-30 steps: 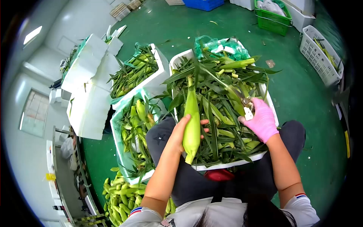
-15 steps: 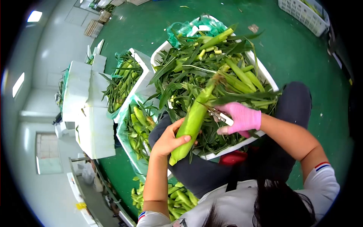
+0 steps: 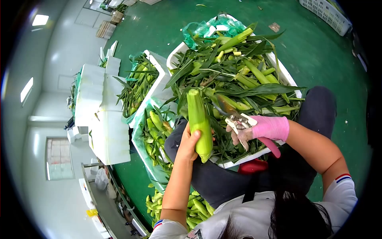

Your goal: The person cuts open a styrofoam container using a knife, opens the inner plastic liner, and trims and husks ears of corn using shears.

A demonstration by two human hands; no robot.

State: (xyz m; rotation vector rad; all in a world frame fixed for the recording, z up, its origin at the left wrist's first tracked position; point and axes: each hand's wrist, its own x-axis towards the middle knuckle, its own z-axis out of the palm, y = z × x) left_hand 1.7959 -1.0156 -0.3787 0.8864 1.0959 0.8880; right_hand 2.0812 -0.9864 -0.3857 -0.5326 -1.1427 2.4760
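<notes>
My left hand point(image 3: 188, 142) is wrapped round the lower part of an ear of corn point(image 3: 199, 115) in its green husk. The ear stands nearly upright, and its top end is cut flat and pale. My right hand point(image 3: 262, 127), in a pink glove, grips pruning shears point(image 3: 240, 122) with pale handles and a visible spring. Their blades point up and left, apart from the ear, over a large white tub point(image 3: 283, 73) heaped with green leaves point(image 3: 254, 92) and stalk pieces. A dark pink strip below the right hand is hard to identify.
On the left, a lined box point(image 3: 153, 175) holds more ears, with a foam box of leafy corn point(image 3: 139, 85) behind it. Husked ears point(image 3: 197, 209) lie piled on the green floor at my left. A white crate point(image 3: 328, 16) stands at the far right.
The ear has lost its thin leafy tip and now ends flat; my left hand has turned it more upright. The shears have come away from the ear, blades now in view.
</notes>
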